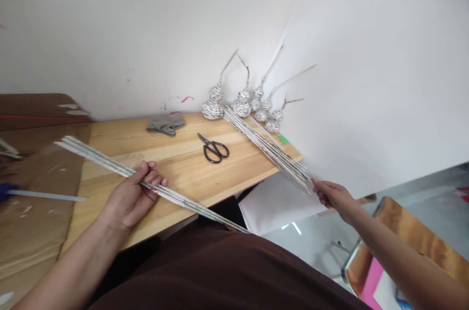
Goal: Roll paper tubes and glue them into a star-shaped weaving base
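My left hand (132, 200) is closed round a few long, thin rolled-paper sticks (97, 157), which slant across the table's near side toward my lap. On the right, a bundle of similar paper sticks (262, 141) lies with its near ends sticking out past the table edge. My right hand (331, 196) pinches at those jutting ends, thumb against fingers; how many sticks are in the pinch cannot be made out. Between the two sets of sticks lie black-handled scissors (213, 149), blades slightly apart.
Several woven-paper gourds (212, 109) with long stems stand against the wall. A grey glove (166, 123) lies at the wooden table's (120, 141) back edge. Brown cardboard (40, 237) and a blue-handled tool (7, 191) are at left. A wooden-topped stool (406, 224) stands lower right.
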`<state>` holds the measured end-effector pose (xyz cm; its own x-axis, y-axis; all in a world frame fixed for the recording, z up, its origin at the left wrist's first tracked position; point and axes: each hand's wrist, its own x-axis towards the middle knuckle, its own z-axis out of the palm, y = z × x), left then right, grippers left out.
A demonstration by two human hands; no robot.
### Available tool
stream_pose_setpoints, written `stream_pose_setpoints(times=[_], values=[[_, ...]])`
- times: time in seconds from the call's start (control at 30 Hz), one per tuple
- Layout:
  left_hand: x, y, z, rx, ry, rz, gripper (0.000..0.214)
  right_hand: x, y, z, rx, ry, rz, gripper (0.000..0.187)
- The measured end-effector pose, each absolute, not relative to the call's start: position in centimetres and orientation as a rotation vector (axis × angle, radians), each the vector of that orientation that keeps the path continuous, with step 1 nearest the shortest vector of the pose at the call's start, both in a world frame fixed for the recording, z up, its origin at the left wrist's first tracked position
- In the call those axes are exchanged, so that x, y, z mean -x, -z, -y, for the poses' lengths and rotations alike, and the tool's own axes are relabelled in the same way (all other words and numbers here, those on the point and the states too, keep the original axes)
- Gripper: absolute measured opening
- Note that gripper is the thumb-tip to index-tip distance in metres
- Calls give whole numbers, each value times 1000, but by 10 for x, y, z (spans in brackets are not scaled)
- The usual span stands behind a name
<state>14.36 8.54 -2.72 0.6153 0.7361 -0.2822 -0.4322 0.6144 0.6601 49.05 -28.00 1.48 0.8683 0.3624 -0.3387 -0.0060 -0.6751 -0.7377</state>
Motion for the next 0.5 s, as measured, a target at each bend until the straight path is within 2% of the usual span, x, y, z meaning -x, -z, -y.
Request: stream_pose_setpoints(times=[0.17,0.23,0.33,0.5], values=[[-145,27,-87,-508,-735,-580,24,-497,-38,242,2256,-1073,583,46],[-146,26,-87,-475,-740,-595,24,-502,-48,219,2314,-1028,657,45],[-147,24,-86,-439,-755,-629,24,-514,-72,198,2432,-794,719,46],[-147,24,-89,-413,-781,-626,25,-538,-120,239,2358,-675,786,45]])
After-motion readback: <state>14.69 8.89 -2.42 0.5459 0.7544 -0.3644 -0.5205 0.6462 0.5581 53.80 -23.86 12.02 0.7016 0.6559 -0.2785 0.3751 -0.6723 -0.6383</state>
